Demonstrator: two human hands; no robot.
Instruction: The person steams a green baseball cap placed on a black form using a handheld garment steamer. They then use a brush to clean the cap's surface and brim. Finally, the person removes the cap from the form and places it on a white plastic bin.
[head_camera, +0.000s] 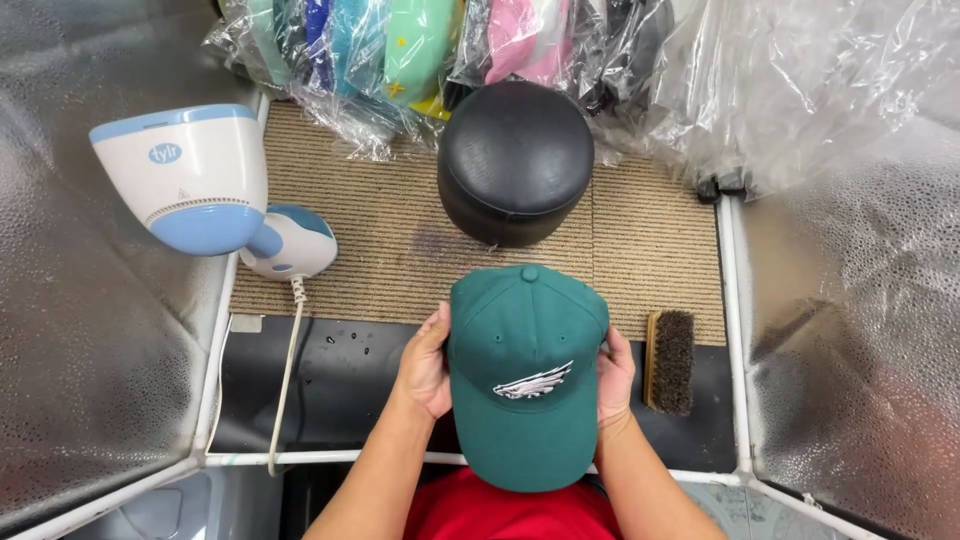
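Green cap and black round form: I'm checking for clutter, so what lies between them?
Nothing: in the head view only bare striped mat separates the green cap from the black round form.

One green baseball cap (525, 375), two hands, left hand (425, 365) and right hand (614, 372), one black rounded cap form (515, 160), one garment steamer (200, 180), one bristle brush (671, 361) beside the right fingers.

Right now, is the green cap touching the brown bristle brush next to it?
Apart. The head view shows the dark green baseball cap held between both hands, with the right hand and a strip of black mat between it and the wooden-backed bristle brush.
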